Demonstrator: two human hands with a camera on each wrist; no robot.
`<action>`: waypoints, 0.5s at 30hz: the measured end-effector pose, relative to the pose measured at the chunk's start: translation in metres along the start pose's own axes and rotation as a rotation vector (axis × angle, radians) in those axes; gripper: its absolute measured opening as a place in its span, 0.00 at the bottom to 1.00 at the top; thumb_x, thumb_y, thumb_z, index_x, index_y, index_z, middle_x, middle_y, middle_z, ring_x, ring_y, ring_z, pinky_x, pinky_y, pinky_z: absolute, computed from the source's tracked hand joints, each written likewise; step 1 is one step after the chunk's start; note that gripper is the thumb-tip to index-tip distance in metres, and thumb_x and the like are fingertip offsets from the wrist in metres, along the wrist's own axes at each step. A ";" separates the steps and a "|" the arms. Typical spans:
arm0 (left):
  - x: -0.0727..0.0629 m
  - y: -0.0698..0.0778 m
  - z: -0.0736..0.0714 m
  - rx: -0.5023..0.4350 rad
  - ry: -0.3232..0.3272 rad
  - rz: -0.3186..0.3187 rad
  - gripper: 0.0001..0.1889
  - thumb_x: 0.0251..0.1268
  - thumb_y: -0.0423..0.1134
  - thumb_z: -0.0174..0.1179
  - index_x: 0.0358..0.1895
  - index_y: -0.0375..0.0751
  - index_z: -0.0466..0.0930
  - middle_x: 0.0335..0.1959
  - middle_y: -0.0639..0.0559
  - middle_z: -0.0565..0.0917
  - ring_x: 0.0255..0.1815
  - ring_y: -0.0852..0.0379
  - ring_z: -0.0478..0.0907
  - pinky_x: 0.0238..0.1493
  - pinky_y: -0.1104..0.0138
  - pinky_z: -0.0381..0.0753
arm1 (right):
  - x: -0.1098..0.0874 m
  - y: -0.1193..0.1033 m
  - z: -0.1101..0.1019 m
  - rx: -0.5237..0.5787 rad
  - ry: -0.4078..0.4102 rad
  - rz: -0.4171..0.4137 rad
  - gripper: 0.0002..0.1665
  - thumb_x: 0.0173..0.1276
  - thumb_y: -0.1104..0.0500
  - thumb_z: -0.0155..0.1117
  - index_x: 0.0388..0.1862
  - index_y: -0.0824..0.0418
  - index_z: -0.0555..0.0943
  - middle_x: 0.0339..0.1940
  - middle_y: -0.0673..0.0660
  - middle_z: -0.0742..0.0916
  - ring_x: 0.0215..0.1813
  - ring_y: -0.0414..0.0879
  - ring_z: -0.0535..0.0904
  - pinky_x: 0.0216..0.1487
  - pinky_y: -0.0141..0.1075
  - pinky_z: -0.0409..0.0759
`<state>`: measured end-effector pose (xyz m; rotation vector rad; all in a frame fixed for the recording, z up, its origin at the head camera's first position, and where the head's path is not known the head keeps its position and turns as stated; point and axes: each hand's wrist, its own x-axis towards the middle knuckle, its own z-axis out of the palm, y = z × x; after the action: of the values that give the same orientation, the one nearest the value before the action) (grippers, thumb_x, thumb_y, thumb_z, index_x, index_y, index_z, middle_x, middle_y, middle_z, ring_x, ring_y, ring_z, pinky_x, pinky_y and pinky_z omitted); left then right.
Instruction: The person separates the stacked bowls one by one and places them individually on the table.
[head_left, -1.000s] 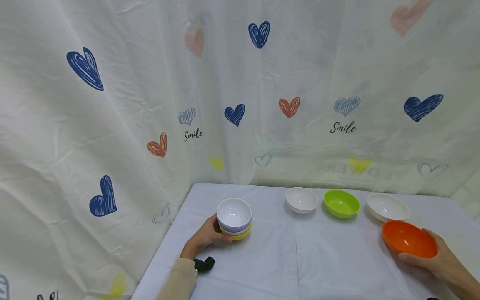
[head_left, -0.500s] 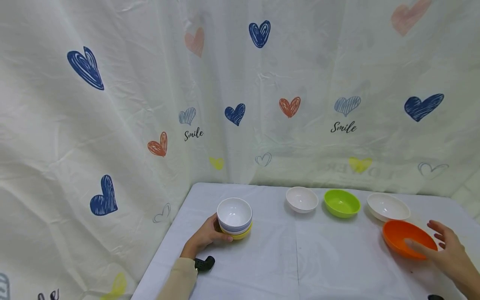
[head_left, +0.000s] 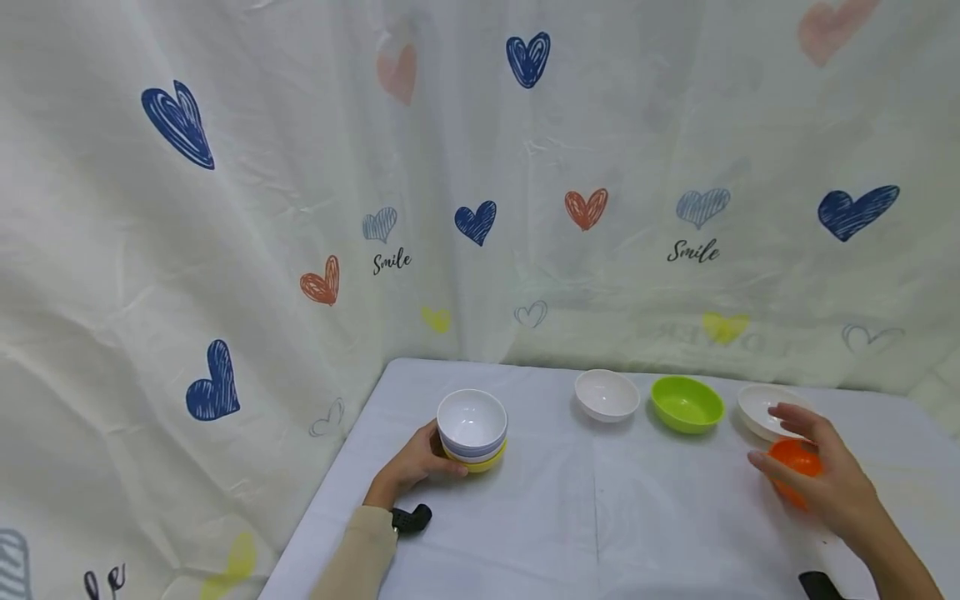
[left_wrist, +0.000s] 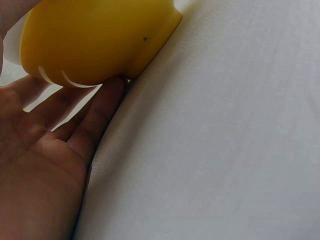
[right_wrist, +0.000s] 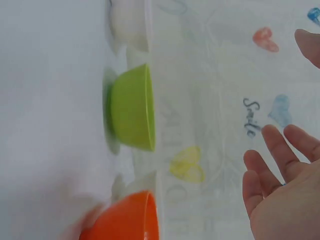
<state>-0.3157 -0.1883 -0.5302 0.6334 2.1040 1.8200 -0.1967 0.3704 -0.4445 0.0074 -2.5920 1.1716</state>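
Note:
On the left of the table, my left hand [head_left: 412, 467] holds the side of a stack of bowls. A yellow bowl [head_left: 487, 462] forms the bottom of the stack, and a white bowl [head_left: 471, 419] sits at the top. The left wrist view shows the fingers against the underside of the yellow bowl [left_wrist: 100, 40]. Over on the right, my right hand [head_left: 825, 479] is spread with nothing in it. It overlaps an orange bowl [head_left: 793, 452] in the head view, hiding much of it. The right wrist view has the orange bowl [right_wrist: 127, 220] apart from the fingers.
Along the back stand a small white bowl [head_left: 607, 395], a green bowl [head_left: 686, 405] and a wider white bowl [head_left: 757, 407], partly behind the right hand's fingers. A white cloth covers the table [head_left: 570, 533]. A curtain with printed hearts [head_left: 637, 125] hangs behind it.
My right hand has let go of the orange bowl, lifted off and moved left across it. My left hand keeps its hold on the stack. The head view has shifted slightly.

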 end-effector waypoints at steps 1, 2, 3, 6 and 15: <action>0.000 0.000 0.000 -0.002 0.003 0.004 0.52 0.47 0.33 0.81 0.77 0.52 0.61 0.74 0.48 0.71 0.74 0.50 0.69 0.71 0.68 0.70 | 0.000 -0.006 0.004 0.022 0.000 -0.052 0.48 0.70 0.51 0.71 0.82 0.48 0.55 0.74 0.42 0.68 0.66 0.26 0.61 0.47 0.07 0.56; 0.000 0.000 0.001 -0.005 0.005 0.005 0.52 0.47 0.33 0.81 0.77 0.51 0.61 0.74 0.48 0.71 0.74 0.50 0.69 0.71 0.68 0.69 | 0.001 -0.013 0.008 0.034 0.000 -0.104 0.48 0.69 0.53 0.72 0.81 0.49 0.57 0.70 0.36 0.69 0.63 0.20 0.60 0.48 0.07 0.57; -0.001 -0.001 0.001 -0.006 0.008 0.004 0.52 0.46 0.33 0.82 0.77 0.51 0.61 0.75 0.48 0.71 0.74 0.50 0.68 0.71 0.68 0.69 | 0.002 -0.020 0.012 0.053 -0.009 -0.143 0.47 0.69 0.55 0.72 0.81 0.50 0.59 0.67 0.31 0.70 0.60 0.16 0.60 0.50 0.08 0.58; -0.001 -0.003 0.000 -0.006 0.015 -0.008 0.52 0.46 0.33 0.82 0.77 0.52 0.62 0.74 0.49 0.71 0.74 0.51 0.69 0.71 0.68 0.69 | 0.005 -0.044 0.027 0.066 -0.046 -0.220 0.43 0.69 0.57 0.72 0.77 0.57 0.62 0.66 0.39 0.73 0.60 0.16 0.61 0.52 0.08 0.59; 0.002 -0.003 0.000 0.006 0.006 0.006 0.53 0.46 0.35 0.82 0.77 0.51 0.61 0.74 0.48 0.71 0.73 0.52 0.69 0.71 0.68 0.69 | 0.015 -0.101 0.073 0.124 -0.203 -0.270 0.39 0.69 0.52 0.72 0.74 0.56 0.65 0.69 0.57 0.77 0.63 0.33 0.70 0.59 0.12 0.62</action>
<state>-0.3174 -0.1877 -0.5336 0.6365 2.1147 1.8213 -0.2180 0.2509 -0.4123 0.5103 -2.5761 1.2826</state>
